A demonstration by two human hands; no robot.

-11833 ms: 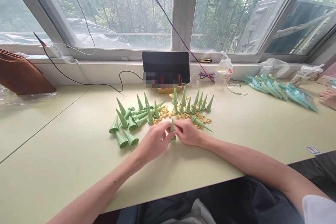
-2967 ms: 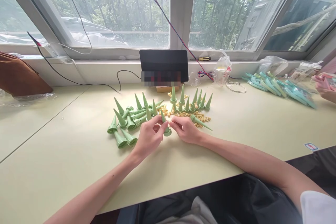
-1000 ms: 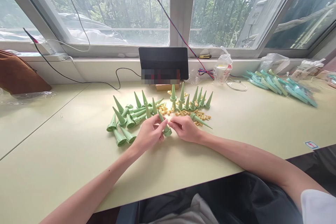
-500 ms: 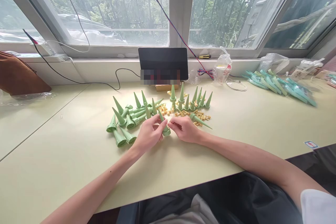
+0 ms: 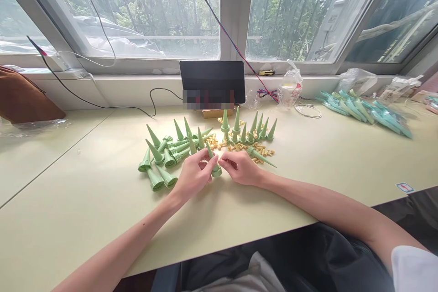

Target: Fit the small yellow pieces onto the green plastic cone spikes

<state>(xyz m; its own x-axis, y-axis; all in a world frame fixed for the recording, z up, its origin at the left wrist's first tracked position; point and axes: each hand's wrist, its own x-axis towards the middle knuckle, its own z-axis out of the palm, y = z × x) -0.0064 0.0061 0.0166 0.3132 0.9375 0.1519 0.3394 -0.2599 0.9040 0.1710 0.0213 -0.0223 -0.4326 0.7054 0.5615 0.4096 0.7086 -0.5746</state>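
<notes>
My left hand [image 5: 195, 171] is closed round a green plastic spike [image 5: 216, 171], its point tilted up and its wide collar low. Close beside it, my right hand [image 5: 241, 167] is pinched at the spike's side; what its fingertips hold, if anything, is too small to make out. Left of my hands lies a group of similar green cones [image 5: 157, 178], some upright and some on their sides. Behind my right hand stand several upright green spikes [image 5: 237, 123], with small yellow plastic pieces [image 5: 263, 150] scattered around them. One loose spike [image 5: 262, 157] lies just beyond my right hand.
A dark-screened tablet [image 5: 212, 77] leans at the back on a small cardboard stand. To the right are a plastic bag [image 5: 290, 89], a coiled white cable [image 5: 308, 110] and teal packaged items [image 5: 366, 107]. A brown bag [image 5: 27, 96] sits far left on the table [image 5: 85, 210].
Both hands keep nearly the same pose around the green spike. The whole view has shifted very slightly; nothing else has visibly moved.
</notes>
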